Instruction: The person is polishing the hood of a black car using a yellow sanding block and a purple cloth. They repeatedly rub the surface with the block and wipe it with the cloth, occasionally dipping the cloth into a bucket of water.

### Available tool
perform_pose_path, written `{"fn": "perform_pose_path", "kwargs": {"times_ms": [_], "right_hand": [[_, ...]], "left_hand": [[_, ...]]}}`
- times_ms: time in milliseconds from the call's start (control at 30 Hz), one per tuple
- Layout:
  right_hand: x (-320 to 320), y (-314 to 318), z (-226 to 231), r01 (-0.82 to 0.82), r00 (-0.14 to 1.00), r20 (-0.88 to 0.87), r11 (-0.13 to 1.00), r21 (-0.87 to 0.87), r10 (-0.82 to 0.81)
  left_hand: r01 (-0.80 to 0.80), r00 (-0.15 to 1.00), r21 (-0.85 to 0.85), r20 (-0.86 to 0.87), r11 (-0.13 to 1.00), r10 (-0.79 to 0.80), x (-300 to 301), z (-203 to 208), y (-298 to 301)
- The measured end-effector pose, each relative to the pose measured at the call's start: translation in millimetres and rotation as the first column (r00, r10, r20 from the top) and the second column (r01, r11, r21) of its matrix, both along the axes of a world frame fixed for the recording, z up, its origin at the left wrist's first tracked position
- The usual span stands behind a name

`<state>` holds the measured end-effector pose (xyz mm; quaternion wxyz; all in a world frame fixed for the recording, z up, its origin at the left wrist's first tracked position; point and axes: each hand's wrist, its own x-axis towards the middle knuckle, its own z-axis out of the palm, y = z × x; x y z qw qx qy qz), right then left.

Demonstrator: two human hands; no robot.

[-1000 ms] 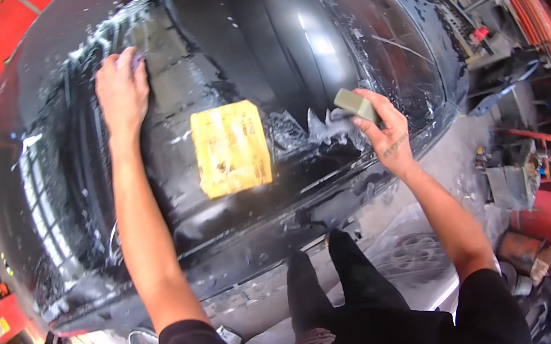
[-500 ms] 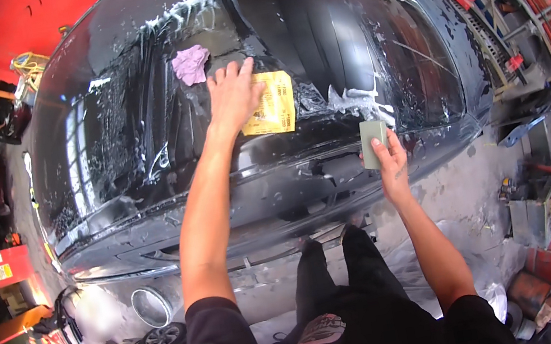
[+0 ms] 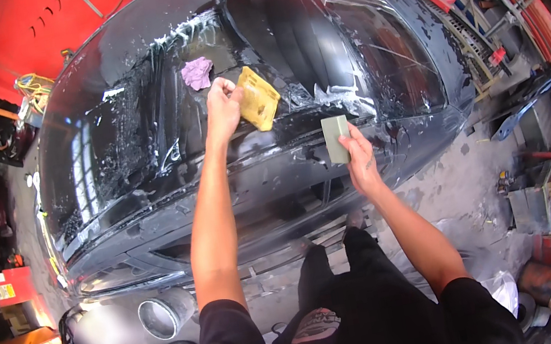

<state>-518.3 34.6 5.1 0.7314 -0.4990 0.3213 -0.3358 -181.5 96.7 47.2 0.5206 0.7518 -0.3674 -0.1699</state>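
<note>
Holding yellow sheet (image 3: 259,99) in left hand (image 3: 224,111), green block (image 3: 336,141) in right hand (image 3: 362,160), bucket (image 3: 179,305) contents unclear

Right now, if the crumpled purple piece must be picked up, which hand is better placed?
Probably the left hand: it is close to the purple piece, though it holds the yellow sheet. The right hand, holding the grey-green block, is farther away.

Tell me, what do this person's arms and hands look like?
Short black sleeves cover the upper arms, leaving the forearms bare. The left hand and right hand are ordinary human ones, with no gloves showing. A small dark marking sits near the right wrist, too small to make out. No cables are attached.
</note>
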Motion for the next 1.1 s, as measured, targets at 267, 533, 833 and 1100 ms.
{"fn": "perform_pose_path", "kwargs": {"times_ms": [267,533,833,1100], "right_hand": [[50.4,39.8,55.8,0.003,0.987,-0.124,0.775,-0.632,-0.105],[43.1,86.5,52.5,-0.188,0.954,-0.288,0.578,-0.794,-0.085],[31.1,85.8,58.5,-0.210,0.968,-0.238,0.794,-0.571,0.085],[3.8,61.7,68.5,-0.216,0.976,-0.168,0.728,-0.650,0.140]], "left_hand": [[-0.105,0.898,-0.362,-0.435,0.926,-0.068,-128.5,-3.4,70.1],[-0.215,0.698,-0.413,-0.699,0.885,-0.156,-179.8,-2.9,120.2],[0.030,0.830,-0.423,-0.494,0.905,-0.259,-201.9,22.2,137.5],[-0.102,0.816,-0.377,-0.561,0.920,-0.139,-219.2,4.8,126.1]]}}
